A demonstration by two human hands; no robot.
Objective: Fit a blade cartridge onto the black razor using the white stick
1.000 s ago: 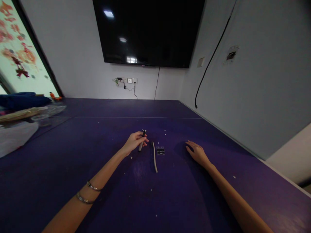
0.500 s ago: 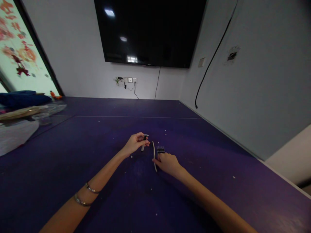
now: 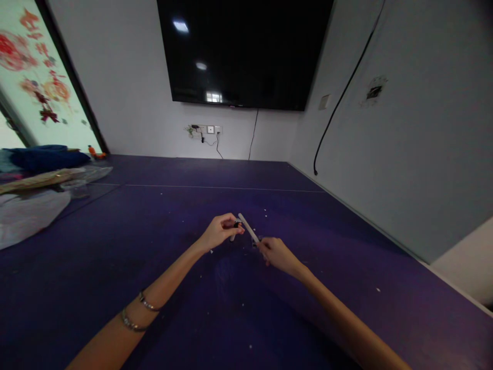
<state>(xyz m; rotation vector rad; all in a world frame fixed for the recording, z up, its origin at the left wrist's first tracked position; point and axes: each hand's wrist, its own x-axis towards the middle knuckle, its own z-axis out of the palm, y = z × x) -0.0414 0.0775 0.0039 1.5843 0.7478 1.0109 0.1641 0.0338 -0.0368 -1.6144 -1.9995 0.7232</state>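
My left hand [image 3: 221, 232] is closed, pinching a small black-and-white tool with a shiny head [image 3: 238, 223] between thumb and fingers; its pale handle end points down below the fingers. My right hand [image 3: 278, 253] is closed around the lower end of a slim white stick [image 3: 248, 227]. The stick slants up and left, its far tip beside the tool's head; whether they touch I cannot tell. Just behind the right fingers, a small clear-and-black piece [image 3: 254, 242] lies on the purple surface, mostly hidden.
White crumbs dot the purple surface [image 3: 185, 318]. At the far left lie a folded blue cloth [image 3: 50, 158] and plastic bags [image 3: 34, 210]. A television [image 3: 246, 51] hangs on the wall ahead, above sockets [image 3: 210, 129]. A black cable [image 3: 339, 100] hangs along the right wall.
My right hand has lifted the white stick off the surface and tilted it toward the left hand. The left hand still holds the small tool, now turned slightly.
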